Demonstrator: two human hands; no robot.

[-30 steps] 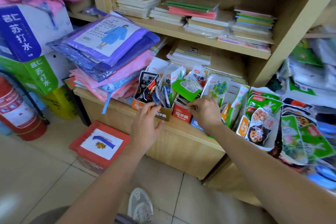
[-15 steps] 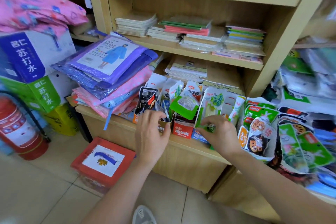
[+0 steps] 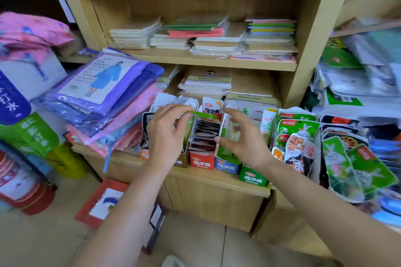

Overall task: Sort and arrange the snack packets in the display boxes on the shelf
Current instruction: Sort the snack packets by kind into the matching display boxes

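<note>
Green packet [image 3: 202,115] held flat above the red display box [image 3: 201,161], which sits at the shelf's [image 3: 217,182] front edge. My left hand [image 3: 165,136] pinches the packet's left end. Right hand [image 3: 243,138] spread, thumb and fingers apart, just beside the other end; touching or not, can't tell. Risk: the box's stacked packets [image 3: 205,136] look crammed, so forcing this one in could buckle the row.

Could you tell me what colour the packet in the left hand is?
Green: the thin plastic packet, head view.
</note>
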